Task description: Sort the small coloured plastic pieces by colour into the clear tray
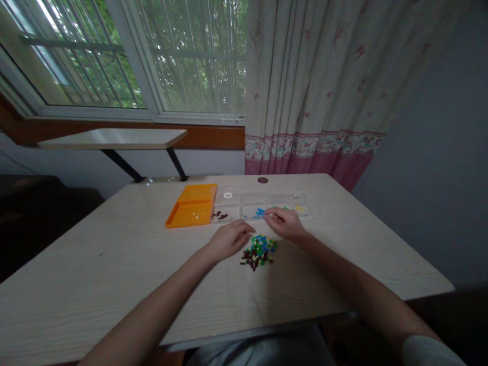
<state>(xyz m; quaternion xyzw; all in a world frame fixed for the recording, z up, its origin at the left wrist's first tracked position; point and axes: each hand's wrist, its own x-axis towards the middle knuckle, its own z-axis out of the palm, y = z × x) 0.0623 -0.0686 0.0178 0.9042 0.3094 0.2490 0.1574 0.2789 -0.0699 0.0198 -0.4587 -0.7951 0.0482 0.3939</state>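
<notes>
Coloured pieces (260, 249), heaped, hands (229, 240) near

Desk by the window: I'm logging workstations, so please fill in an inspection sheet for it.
Surface: pale wood-grain desk.
Job's things: mixed-colour pile of small pieces; clear compartment tray holding brown, blue, green and yellow pieces; orange tray holding pale ones.
Clutter: small dark speck, left side.
Hands: left hand beside the pile; right hand by the blue pieces, grip unclear.
Cables: nothing certain seen.
Surroundings: barred window, floral curtain, raised shelf.
</notes>
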